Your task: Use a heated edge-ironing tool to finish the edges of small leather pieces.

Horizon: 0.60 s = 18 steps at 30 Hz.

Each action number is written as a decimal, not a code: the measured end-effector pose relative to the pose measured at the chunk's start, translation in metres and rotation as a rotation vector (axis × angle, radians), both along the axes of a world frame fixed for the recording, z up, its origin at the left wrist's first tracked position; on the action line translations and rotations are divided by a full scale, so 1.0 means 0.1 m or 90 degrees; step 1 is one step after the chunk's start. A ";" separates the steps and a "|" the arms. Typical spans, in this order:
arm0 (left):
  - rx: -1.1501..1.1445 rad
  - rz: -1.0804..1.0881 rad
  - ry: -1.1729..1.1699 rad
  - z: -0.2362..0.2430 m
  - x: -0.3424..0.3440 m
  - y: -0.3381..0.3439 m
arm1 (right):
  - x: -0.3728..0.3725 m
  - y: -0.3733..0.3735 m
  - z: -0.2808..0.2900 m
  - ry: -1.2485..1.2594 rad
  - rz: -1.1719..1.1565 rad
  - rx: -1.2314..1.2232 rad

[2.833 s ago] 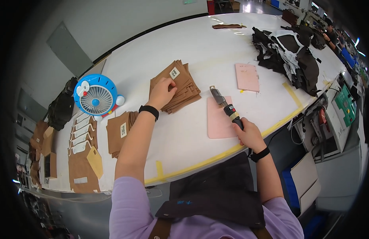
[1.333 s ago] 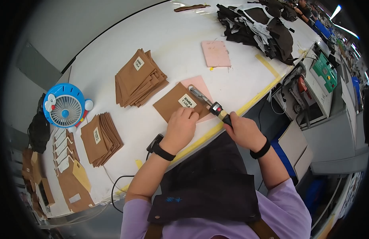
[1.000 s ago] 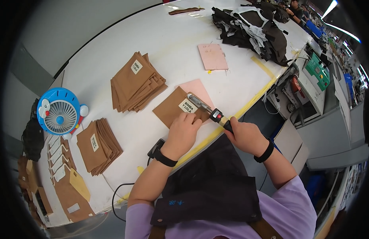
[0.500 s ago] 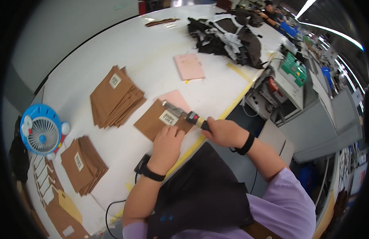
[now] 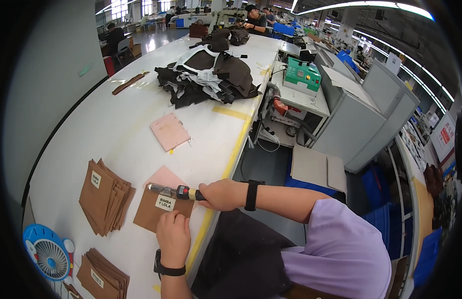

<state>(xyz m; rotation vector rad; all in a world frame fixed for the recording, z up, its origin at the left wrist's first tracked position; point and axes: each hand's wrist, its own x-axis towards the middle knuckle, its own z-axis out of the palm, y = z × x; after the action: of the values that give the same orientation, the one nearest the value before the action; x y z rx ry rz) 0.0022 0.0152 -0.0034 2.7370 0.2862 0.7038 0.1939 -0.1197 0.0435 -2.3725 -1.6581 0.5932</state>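
A flat brown leather-like piece (image 5: 147, 215) lies on the white table, with a pale printed label (image 5: 165, 202) on its face. My left hand (image 5: 173, 237) rests on this piece just below the label, fingers lying close together. My right hand (image 5: 222, 194) is wrapped round the black-and-yellow handle of a hot-air tool (image 5: 183, 192). Its metal nozzle lies across the piece, just above the label; whether it touches the surface I cannot tell. A pink sheet (image 5: 164, 175) sticks out from behind the piece's far edge.
Stacked brown pieces (image 5: 104, 202) and a second stack (image 5: 102, 274) lie to the left, near a blue fan (image 5: 47, 253). Beyond are a pink pad (image 5: 170, 132) and a dark heap of bags (image 5: 211, 74). A green-faced machine (image 5: 301, 75) stands right of the table. A co-worker (image 5: 256, 21) is at the far end.
My view has swung up and to the right, so the table's contents sit further left and more of the workshop shows. Both hands stay at the labelled piece, the tool still over it.
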 end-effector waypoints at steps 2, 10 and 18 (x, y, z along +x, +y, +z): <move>-0.003 -0.003 0.002 0.00 0.01 -0.02 | 0.02 0.17 -0.10 0.004 -0.004 0.026; -0.008 0.050 0.010 0.00 -0.14 0.04 | -0.07 0.42 -0.14 0.012 0.029 0.062; 0.009 0.038 -0.036 -0.08 0.00 0.05 | 0.04 -0.11 0.08 -0.030 0.001 -0.046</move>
<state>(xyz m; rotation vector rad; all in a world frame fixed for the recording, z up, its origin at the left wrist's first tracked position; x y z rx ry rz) 0.0025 0.0201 -0.0112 2.7263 0.3528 0.8009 0.1976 -0.1308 0.0513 -2.4539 -1.6859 0.6133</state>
